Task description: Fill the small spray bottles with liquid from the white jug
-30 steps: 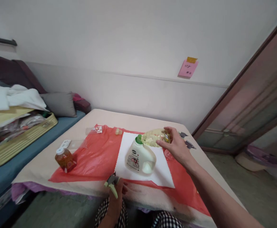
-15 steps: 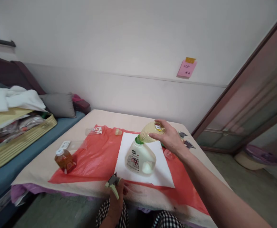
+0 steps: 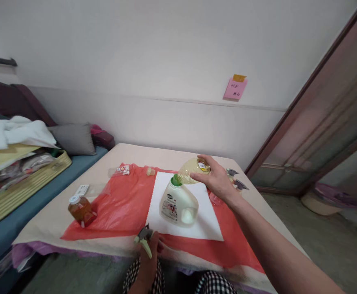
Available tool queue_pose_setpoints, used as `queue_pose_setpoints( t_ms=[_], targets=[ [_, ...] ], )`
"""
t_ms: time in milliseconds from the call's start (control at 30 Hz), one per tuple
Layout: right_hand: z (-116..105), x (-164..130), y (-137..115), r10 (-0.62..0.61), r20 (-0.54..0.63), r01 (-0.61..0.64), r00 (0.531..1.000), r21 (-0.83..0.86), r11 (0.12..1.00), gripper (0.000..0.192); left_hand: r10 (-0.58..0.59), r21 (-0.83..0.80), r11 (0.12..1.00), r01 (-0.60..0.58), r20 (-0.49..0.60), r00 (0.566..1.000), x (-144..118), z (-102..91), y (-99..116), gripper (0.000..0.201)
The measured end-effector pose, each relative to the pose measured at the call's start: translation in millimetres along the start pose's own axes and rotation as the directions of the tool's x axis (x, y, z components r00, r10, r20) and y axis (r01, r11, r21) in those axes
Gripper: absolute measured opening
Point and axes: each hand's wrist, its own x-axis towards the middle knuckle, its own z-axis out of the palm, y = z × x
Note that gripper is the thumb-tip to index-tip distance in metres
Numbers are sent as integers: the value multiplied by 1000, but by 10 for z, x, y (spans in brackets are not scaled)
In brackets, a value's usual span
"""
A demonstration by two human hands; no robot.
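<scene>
My right hand (image 3: 217, 177) is closed around a clear bottle (image 3: 186, 170) with a yellowish tint and a small label. The bottle lies nearly on its side, with its lower end at the green mouth piece (image 3: 175, 180) of a pale detergent jug (image 3: 180, 210). The jug stands upright on a white sheet (image 3: 210, 230). At the front edge, my left hand (image 3: 150, 253) is closed around a grey and pale-green spray trigger head (image 3: 144, 238). Whether liquid flows out of the bottle cannot be made out.
A red plastic sheet (image 3: 120, 208) lies under the white sheet. Left of it sit an amber bottle (image 3: 82, 211) and clear packaging (image 3: 118, 170). A beige piece (image 3: 150, 171) lies behind. Grey spray heads (image 3: 240, 185) stand beyond my right wrist, near a clear pink item (image 3: 216, 199).
The view has shifted slightly, so the scene sits a little further left. Both hands keep their grips, and the bottle stays tilted at the jug's mouth.
</scene>
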Motion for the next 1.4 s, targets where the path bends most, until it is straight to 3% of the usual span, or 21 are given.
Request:
queue_pose_setpoints(
  t_ms=[167, 333, 400, 500, 567, 633, 733, 833, 1200, 1400],
  targets=[
    [-29, -149, 191, 33, -49, -26, 998, 131, 991, 66, -13, 23, 1000, 13, -8, 1000, 29, 15, -35, 64],
    [38, -464, 610, 260, -95, -204, 961, 391, 898, 61, -26, -55, 998, 22, -63, 998, 14, -14, 151, 61],
    [106, -611, 773, 366, -36, -287, 930, 548, 785, 60, -4, -110, 994, -6, -97, 995, 8, -26, 343, 58],
    [217, -856, 930, 479, 105, -382, 872, 757, 529, 52, -19, -272, 962, -27, -165, 986, 48, -12, 729, 54],
    [270, -1033, 968, 487, 203, -417, 849, 824, 384, 45, -86, -385, 923, -3, -211, 974, 106, 12, 1003, 54],
    [290, -1201, 975, 466, 250, -422, 849, 851, 313, 40, -84, -487, 873, -32, -215, 973, 164, 31, 1245, 52],
    [258, -1373, 975, 460, 238, -396, 855, 873, 284, 38, -29, -561, 824, -82, -185, 982, 198, 47, 1489, 44],
    [186, -1426, 981, 468, 230, -384, 853, 885, 265, 40, -9, -545, 835, -75, -150, 989, 170, 59, 1569, 40],
    [59, -1534, 945, 374, 246, -391, 894, 834, 388, 48, 9, -449, 892, -53, -100, 995, 100, 104, 1461, 47],
    [198, -1656, 753, 364, 218, -363, 906, 841, 400, 53, 94, -436, 896, -83, 3, 996, -89, 346, 1446, 48]
  ],
)
